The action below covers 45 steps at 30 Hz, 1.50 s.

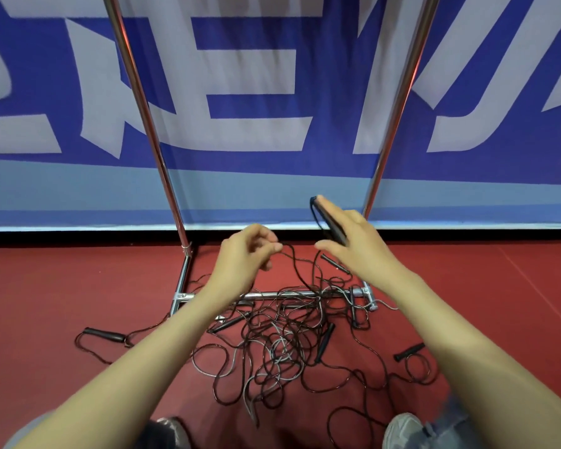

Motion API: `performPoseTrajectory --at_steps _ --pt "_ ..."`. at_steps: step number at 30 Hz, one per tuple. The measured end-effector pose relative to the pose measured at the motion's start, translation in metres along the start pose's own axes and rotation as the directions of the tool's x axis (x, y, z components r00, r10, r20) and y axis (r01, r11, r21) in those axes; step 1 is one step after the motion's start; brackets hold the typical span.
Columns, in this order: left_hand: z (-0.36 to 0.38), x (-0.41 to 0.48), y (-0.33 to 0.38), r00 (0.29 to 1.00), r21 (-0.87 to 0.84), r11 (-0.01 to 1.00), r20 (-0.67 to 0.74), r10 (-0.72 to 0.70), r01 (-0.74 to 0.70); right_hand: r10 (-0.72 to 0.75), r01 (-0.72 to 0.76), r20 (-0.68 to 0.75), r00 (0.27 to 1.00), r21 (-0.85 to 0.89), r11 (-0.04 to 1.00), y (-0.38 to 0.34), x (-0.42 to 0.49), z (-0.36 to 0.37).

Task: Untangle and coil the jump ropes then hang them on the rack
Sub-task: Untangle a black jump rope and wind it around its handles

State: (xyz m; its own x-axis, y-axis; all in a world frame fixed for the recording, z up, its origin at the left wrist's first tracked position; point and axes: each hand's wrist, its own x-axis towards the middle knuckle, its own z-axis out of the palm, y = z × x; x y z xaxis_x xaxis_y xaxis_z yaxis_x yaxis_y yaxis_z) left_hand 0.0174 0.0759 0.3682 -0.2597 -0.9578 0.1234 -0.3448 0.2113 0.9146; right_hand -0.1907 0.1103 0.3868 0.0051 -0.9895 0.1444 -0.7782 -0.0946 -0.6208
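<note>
Your left hand pinches a cord, your right hand grips a handle, above the tangle snarled across the rack's base bar.

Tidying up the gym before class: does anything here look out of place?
Yes. The jump ropes lie in one knotted heap on the red floor, some cords draped over the rack's base bar, handles scattered around it. The left hand pinches one cord; the right hand holds a handle.
</note>
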Motion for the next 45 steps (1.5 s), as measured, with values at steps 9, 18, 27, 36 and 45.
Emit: performPoseTrajectory --at_steps 9,18,27,36,45 --pt "0.01 0.005 0.008 0.999 -0.216 0.976 0.04 0.037 -0.028 0.056 -0.032 -0.021 0.998 0.608 0.793 -0.02 0.0 0.017" --pt "-0.027 0.014 -0.034 0.981 0.055 0.98 0.026 -0.192 0.19 0.204 -0.151 -0.129 0.97 0.338 0.929 0.006 0.005 -0.012" --pt "0.004 0.007 0.021 0.998 -0.224 0.975 0.059 0.008 0.005 0.119 -0.146 0.085 0.989 0.566 0.811 -0.025 0.001 0.023" --pt "-0.026 0.017 -0.047 0.925 0.174 0.931 0.155 -0.347 0.32 0.331 -0.253 -0.06 0.942 0.521 0.815 0.016 0.015 -0.01" --pt "0.002 0.011 0.011 0.993 -0.119 0.993 0.114 0.011 0.002 0.116 -0.207 0.189 0.975 0.595 0.777 -0.011 0.013 0.027"
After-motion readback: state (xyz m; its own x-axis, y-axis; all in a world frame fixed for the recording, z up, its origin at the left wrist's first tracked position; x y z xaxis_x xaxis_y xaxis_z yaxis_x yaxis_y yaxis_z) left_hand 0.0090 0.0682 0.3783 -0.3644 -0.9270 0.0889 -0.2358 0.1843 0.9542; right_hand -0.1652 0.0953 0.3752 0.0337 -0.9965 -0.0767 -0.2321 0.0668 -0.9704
